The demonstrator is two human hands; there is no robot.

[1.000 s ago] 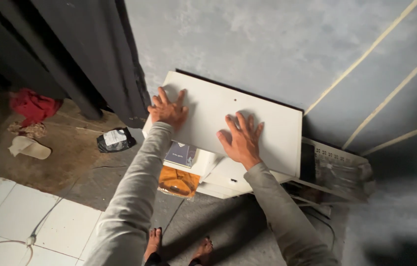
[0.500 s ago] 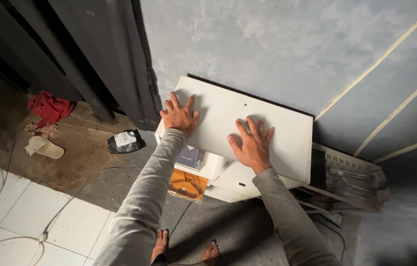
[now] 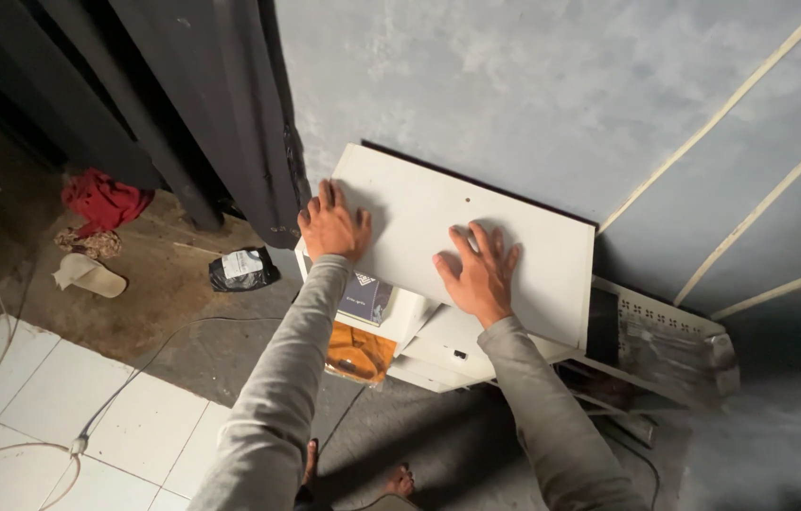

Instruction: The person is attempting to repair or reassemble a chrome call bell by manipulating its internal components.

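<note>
- Left hand (image 3: 334,225) — fingers spread, palm flat on the white panel (image 3: 514,237), gripping nothing.
- Right hand (image 3: 478,273) — likewise splayed, flat on it.
- Panel lies atop a white cabinet (image 3: 438,345), against the grey wall (image 3: 533,85).
- Black bag (image 3: 242,269) on the floor nearby.

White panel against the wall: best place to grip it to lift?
Probably the two short ends of the white panel, one hand from each side. It is wide, flat and thin, lying on a pile of white parts. Left hand and right hand only press flat on its face, so no grip there; the far edge is close to the wall.
</note>
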